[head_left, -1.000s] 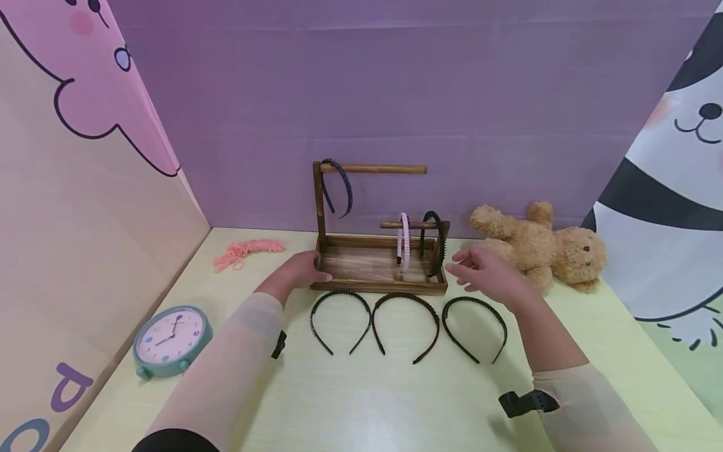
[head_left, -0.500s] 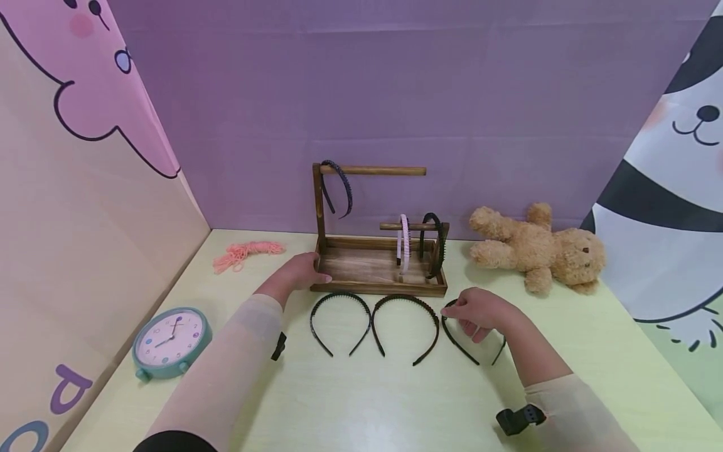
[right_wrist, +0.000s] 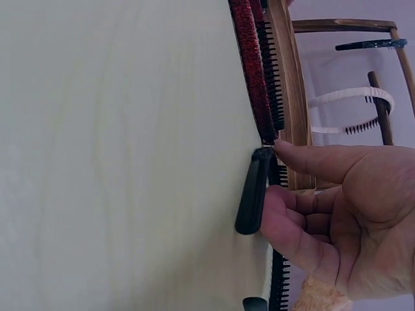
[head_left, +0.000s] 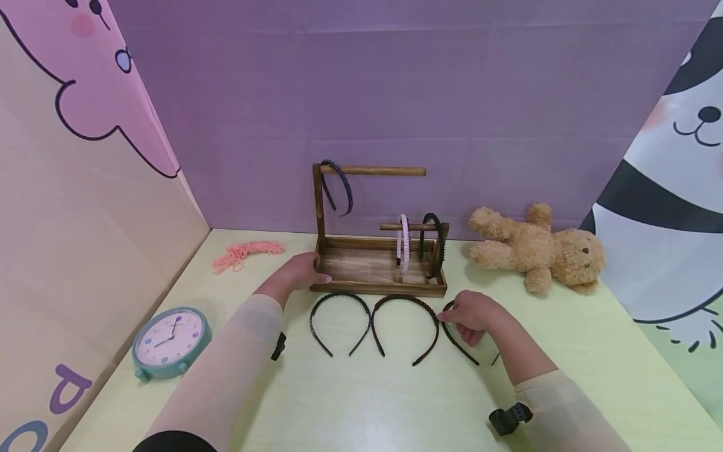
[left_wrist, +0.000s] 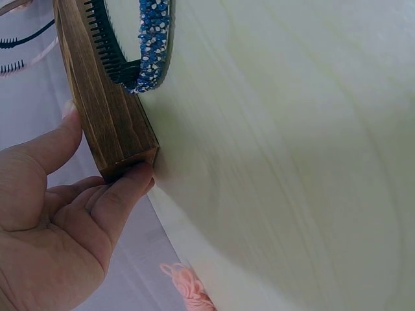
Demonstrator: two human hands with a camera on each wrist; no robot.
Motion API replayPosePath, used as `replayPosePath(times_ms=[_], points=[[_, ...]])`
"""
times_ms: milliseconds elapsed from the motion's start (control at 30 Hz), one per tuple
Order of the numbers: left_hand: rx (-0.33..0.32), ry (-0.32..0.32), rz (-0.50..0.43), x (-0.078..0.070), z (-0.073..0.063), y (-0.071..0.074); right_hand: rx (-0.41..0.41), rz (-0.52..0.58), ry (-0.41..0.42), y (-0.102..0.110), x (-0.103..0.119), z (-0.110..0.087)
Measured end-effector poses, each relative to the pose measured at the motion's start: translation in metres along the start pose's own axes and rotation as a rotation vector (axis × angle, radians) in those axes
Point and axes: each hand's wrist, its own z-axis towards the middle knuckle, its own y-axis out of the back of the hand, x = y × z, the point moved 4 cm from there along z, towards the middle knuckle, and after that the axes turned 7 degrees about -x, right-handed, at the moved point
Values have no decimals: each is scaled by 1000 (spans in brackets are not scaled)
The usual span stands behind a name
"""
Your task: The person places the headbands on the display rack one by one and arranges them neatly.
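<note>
My left hand [head_left: 302, 270] grips the left end of a brown wooden headband stand [head_left: 378, 287], thumb on one side and fingers curled at its corner [left_wrist: 133, 159]. My right hand [head_left: 476, 317] pinches the left side of a black headband [head_left: 460, 353] lying at the right of a row of three on the table. In the right wrist view, its thumb and forefinger close at the black headband [right_wrist: 254, 194], beside a dark red glittery headband [right_wrist: 251, 65]. That one is the middle headband [head_left: 436, 336]. A blue-beaded headband [left_wrist: 154, 39] lies leftmost. Part of the black headband is hidden by the hand.
A dark headband [head_left: 346, 182] hangs on the upper bar; a pale pink headband [head_left: 405, 245] and a black toothed headband [head_left: 439, 251] hang on the lower one. Pink yarn [head_left: 245, 252] and a teal clock [head_left: 172, 341] are left, a teddy bear [head_left: 536, 248] right.
My right hand has come down from beside the stand's right end to the rightmost headband on the table, its fingers closing there. My left hand has stayed on the stand.
</note>
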Motion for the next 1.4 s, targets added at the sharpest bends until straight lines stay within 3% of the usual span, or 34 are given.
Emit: replayPosePath(times_ms=[567,1400], points=[[9,6,-3,-2,-1,0,-7,90,28,4,0,-7],[2,8,-7,1,1,-2,-200,190,253,90,31,-61]])
